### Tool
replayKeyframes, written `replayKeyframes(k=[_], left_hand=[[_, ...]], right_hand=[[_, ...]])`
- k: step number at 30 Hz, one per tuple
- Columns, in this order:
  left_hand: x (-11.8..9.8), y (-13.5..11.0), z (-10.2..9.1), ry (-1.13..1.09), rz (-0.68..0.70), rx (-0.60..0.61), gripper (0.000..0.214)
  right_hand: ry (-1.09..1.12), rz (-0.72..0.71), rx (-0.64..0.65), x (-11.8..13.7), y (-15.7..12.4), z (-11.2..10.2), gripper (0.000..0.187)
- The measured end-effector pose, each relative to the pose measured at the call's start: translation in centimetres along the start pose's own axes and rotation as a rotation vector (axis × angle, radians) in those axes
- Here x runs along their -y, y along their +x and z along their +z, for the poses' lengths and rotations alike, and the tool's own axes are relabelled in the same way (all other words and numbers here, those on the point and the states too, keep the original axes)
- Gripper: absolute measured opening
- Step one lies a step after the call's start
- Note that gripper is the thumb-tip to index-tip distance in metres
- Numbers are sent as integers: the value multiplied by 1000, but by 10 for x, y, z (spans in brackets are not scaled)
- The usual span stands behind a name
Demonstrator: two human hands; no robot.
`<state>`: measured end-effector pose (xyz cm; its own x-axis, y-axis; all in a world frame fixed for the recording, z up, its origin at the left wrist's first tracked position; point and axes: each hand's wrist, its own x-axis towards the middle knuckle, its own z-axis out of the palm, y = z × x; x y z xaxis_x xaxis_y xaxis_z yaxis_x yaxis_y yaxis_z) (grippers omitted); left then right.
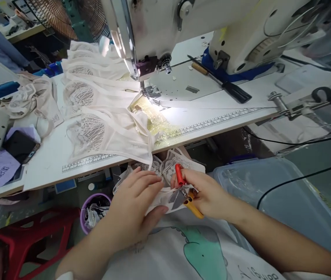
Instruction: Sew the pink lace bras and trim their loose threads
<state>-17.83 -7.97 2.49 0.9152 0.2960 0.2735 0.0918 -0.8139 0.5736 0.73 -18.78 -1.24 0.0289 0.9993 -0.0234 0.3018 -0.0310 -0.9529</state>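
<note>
My right hand [209, 192] grips a pair of thread snips [184, 190] with red and orange-yellow handles, the blades pointing toward my left hand. Under the blades a white lace bra [171, 163] lies across my lap, below the table edge. Fingers stretched and slightly apart, my left hand [139, 198] is over the left part of this bra; whether it presses on the cloth I cannot tell. On the table, several similar white lace bras [95, 132] lie overlapped in a row, one strap hanging over the edge near my left fingers.
A sewing machine [159, 35] with its lamp lit stands over the table [45, 163]. A screwdriver [235, 91], a black phone [21, 146] and printed paper slips [0, 167] lie there. Below are a purple bin [83, 217], a red stool [16, 241] and a translucent plastic box [270, 190].
</note>
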Motion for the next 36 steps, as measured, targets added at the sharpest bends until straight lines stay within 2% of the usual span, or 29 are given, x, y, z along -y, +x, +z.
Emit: replayKeyframes(k=[3, 5, 6, 9, 11, 13, 18, 23, 25, 28, 32, 34, 36], left_hand=[[-3, 16, 6, 71, -28, 197, 11], [3, 17, 14, -31, -93, 300, 16], [8, 16, 17, -121, -132, 312, 19], [16, 9, 20, -447, -298, 258, 25], [18, 6, 18, -575, -416, 214, 28], [19, 4, 17, -636, -507, 193, 28], [24, -1, 16, -767, -615, 162, 29], [28, -5, 15, -857, -764, 88, 35], [28, -4, 13, -834, -765, 71, 34], [27, 1, 5, -784, -693, 56, 26], [21, 13, -5, -841, -601, 107, 26], [17, 18, -4, -913, -640, 112, 33], [14, 21, 4, -985, -724, 82, 40]], right_hand=[[2, -24, 50, 8, 3, 1, 11], [40, 1, 40, 10, 3, 2, 12], [65, 18, 24, 11, 2, 3, 13], [153, 50, -17, 12, 0, 6, 16], [212, 65, -28, 11, 0, 10, 20], [273, 97, -46, 7, 0, 16, 22], [402, 123, -140, -5, 4, 33, 20], [386, 121, -130, -11, 8, 42, 23], [341, 152, -139, -10, 8, 42, 24], [343, 190, -123, -1, 9, 35, 23], [524, 211, 49, 21, 11, 15, 24], [537, 215, 130, 28, 12, 5, 23], [461, 222, 156, 29, 13, -2, 23]])
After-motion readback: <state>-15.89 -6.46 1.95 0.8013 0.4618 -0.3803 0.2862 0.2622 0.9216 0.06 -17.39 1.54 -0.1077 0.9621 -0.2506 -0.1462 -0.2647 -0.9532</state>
